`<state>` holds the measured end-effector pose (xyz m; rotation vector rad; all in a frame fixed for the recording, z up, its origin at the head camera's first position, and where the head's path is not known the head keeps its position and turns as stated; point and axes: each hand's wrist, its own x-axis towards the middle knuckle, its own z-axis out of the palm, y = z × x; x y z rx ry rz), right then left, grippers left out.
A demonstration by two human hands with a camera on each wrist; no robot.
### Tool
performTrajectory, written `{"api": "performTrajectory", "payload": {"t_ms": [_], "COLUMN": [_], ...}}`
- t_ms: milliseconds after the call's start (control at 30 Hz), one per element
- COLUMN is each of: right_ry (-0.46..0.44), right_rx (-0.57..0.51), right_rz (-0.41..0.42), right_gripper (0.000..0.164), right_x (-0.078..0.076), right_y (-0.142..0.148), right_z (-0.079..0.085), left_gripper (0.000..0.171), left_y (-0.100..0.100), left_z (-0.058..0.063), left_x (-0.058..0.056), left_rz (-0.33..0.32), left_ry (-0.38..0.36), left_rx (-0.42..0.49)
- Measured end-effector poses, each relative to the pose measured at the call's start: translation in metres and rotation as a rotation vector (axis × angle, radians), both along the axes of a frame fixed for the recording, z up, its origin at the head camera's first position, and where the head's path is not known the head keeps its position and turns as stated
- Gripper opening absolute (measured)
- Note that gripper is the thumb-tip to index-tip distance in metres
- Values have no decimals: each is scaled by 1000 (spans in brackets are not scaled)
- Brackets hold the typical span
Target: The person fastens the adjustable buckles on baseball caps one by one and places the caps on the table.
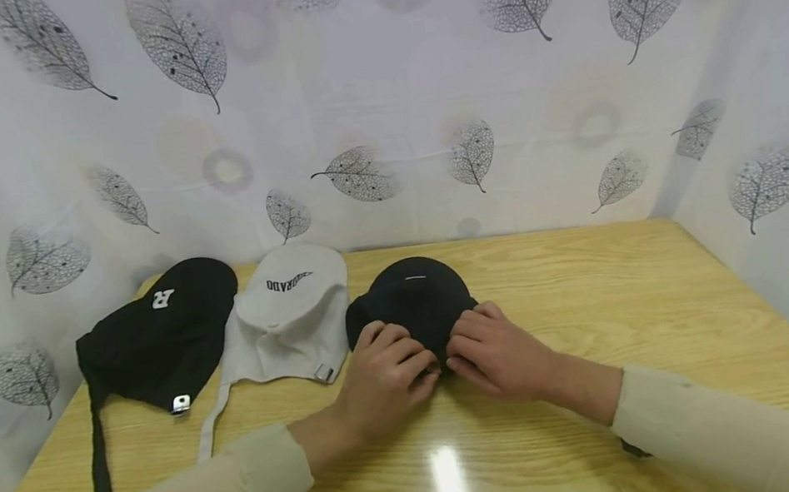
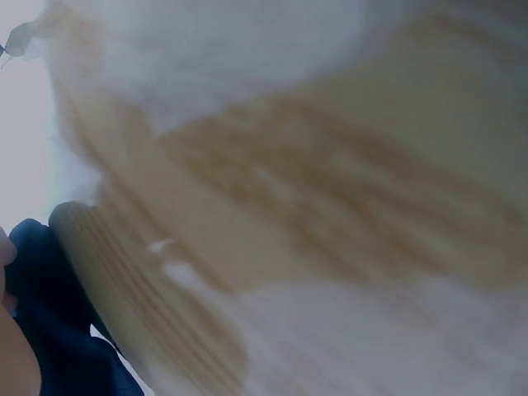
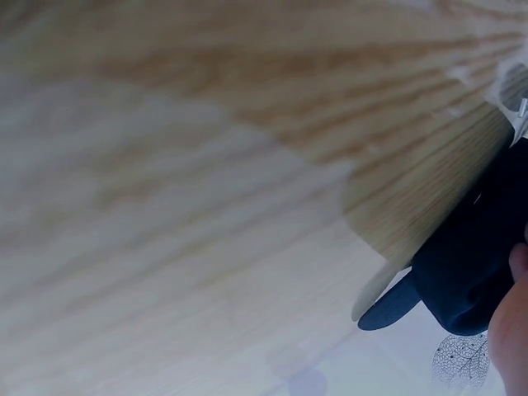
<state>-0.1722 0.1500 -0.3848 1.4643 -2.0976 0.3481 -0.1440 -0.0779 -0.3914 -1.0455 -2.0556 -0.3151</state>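
A dark baseball cap [image 1: 413,302] with a small white dash on it lies on the table between both hands, its rounded far edge toward the curtain. My left hand [image 1: 387,369] grips the cap's near left edge with curled fingers. On the near right edge, my right hand [image 1: 500,353] holds the fabric, fingers bent over it. The fingertips partly hide the near rim. In the left wrist view the cap [image 2: 49,322] fills the lower left corner; in the right wrist view the cap [image 3: 470,247] appears at the right, with its brim sticking out.
To the left, a light grey cap [image 1: 291,294] with dark lettering lies flat, its strap trailing forward. Beside it rests a black cap [image 1: 165,337] with a white letter and a metal buckle. A leaf-patterned curtain [image 1: 374,97] surrounds the wooden table [image 1: 598,293].
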Motion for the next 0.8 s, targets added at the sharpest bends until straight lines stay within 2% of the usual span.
{"api": "performTrajectory", "payload": {"t_ms": [167, 600, 800], "right_ry": [-2, 24, 33], "right_rx": [8, 6, -2], "right_rz": [-15, -22, -22], "right_gripper": [16, 9, 15], "right_x": [0, 0, 0], "right_y": [1, 1, 1], "right_z": [1, 0, 0], "left_gripper": [11, 11, 11], "left_y": [0, 0, 0], "left_z": [-2, 0, 0], "left_x": [-1, 1, 2], "left_rz": [38, 38, 34], "left_ry": [14, 12, 1], "left_rx": [-8, -6, -10]}}
